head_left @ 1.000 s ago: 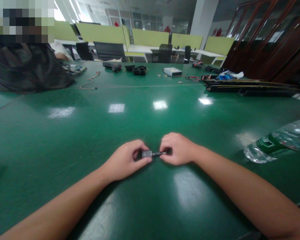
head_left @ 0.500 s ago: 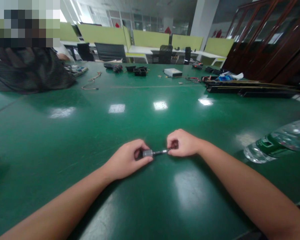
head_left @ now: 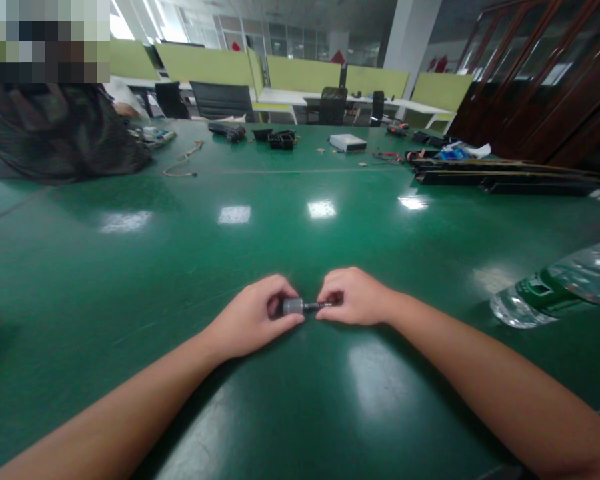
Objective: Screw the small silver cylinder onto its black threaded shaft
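Observation:
Low over the green table [head_left: 280,247], at its middle near part, my left hand [head_left: 255,317] has thumb and fingers curved round a small grey cylinder [head_left: 293,306]. A thin dark metal shaft [head_left: 311,307] extends from the cylinder toward the right. My right hand [head_left: 355,297] pinches the far end of this shaft between thumb and fingers. Part of the cylinder and the shaft's right tip are hidden by the fingers. Only a short piece of shaft shows between the two hands.
A clear plastic bottle with a green label [head_left: 545,291] lies at the right. A dark bag [head_left: 65,137] stands at the far left. Along the back are a cable [head_left: 183,163], black parts [head_left: 281,139], a white box [head_left: 348,143] and long dark strips [head_left: 480,176].
My right hand has moved left, closer to the cylinder, and less of the shaft shows between the hands. My left hand has barely moved.

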{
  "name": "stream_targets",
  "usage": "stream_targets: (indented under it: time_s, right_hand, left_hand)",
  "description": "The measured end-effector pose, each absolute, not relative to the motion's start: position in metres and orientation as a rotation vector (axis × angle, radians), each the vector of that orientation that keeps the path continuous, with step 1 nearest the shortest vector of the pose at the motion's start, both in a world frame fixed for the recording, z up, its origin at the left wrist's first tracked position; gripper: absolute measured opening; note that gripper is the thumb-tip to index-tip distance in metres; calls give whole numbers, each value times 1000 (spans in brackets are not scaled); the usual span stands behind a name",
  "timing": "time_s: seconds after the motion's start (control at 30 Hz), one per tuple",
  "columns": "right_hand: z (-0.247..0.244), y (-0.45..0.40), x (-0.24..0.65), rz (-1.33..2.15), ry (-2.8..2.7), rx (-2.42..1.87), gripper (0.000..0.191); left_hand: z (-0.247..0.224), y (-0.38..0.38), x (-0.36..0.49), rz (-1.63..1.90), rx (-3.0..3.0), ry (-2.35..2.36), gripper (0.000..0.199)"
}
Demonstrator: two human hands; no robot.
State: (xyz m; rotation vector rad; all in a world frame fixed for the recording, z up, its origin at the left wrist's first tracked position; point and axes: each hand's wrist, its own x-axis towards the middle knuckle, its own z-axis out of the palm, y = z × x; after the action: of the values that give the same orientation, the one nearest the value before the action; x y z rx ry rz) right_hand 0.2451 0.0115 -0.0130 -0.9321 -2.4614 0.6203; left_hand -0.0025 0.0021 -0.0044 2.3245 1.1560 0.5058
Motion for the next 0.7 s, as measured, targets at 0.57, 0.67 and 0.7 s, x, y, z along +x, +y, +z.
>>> stream_targets:
  time_s: [0.57, 0.67, 0.7]
  right_hand:
    - [-21, 7, 236, 502, -2490, -835, 16]
    - [-22, 7, 237, 457, -2501, -837, 16]
    - [-22, 7, 237, 452, -2501, -833, 16]
  left_hand:
    - [-5, 2, -4, 505, 2357, 1112, 32]
    - [-3, 2, -3, 494, 2340, 1111, 31]
    - [-3, 1, -3, 489, 2334, 1121, 30]
